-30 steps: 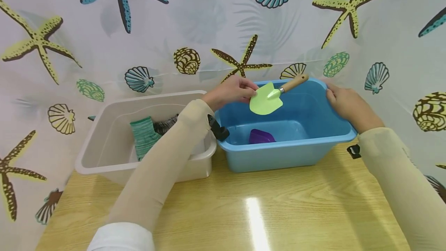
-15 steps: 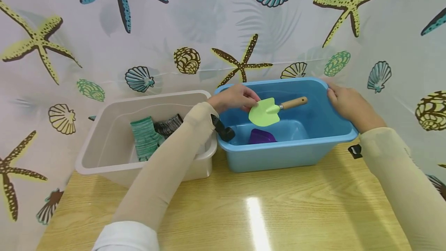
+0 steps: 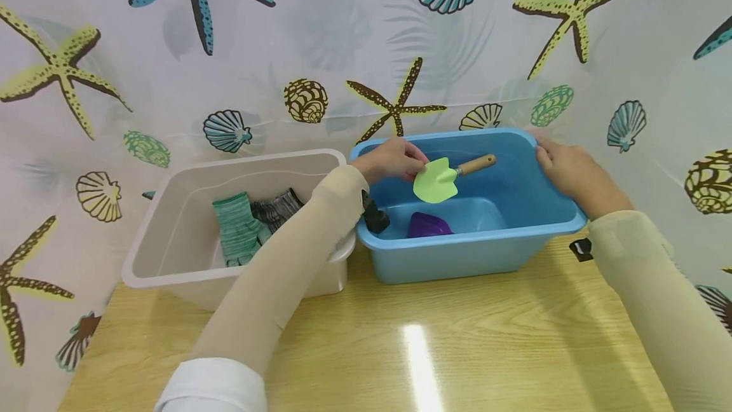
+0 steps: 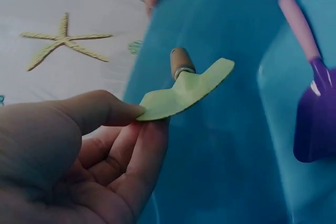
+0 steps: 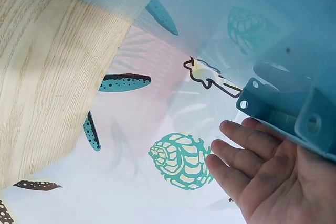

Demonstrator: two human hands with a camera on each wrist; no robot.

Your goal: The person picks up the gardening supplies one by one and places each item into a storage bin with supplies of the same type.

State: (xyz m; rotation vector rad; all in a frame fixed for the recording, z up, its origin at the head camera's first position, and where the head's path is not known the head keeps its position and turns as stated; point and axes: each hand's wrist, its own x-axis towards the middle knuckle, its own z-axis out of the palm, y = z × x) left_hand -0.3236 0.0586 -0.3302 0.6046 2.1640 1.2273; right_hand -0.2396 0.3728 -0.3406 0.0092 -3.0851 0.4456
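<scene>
In the head view, my left hand (image 3: pixel 394 159) pinches a small trowel by the edge of its pale green blade (image 3: pixel 434 182). The trowel's wooden handle (image 3: pixel 477 164) points right, above the inside of the blue bin (image 3: pixel 457 241). Thumb on top and fingertips below hold the blade in the left wrist view. Down in the bin lies a purple scoop (image 4: pixel 317 114) with a pink handle (image 4: pixel 299 27). My right hand (image 3: pixel 577 173) holds the bin's right rim, thumb over the top. The right wrist view shows its fingers (image 5: pixel 239 161) under the rim.
Left of the blue bin, close beside it, stands a beige bin (image 3: pixel 166 272). It contains a green knitted item (image 3: pixel 237 227) and a dark grey knitted item (image 3: pixel 277 208), partly behind my left sleeve. Both bins are on a wooden table (image 3: pixel 366 336) against a seashell-print curtain (image 3: pixel 320 30).
My left hand has come down with the trowel, whose handle swung from above the bin's back rim to lower over the inside. The right hand has stayed on the rim.
</scene>
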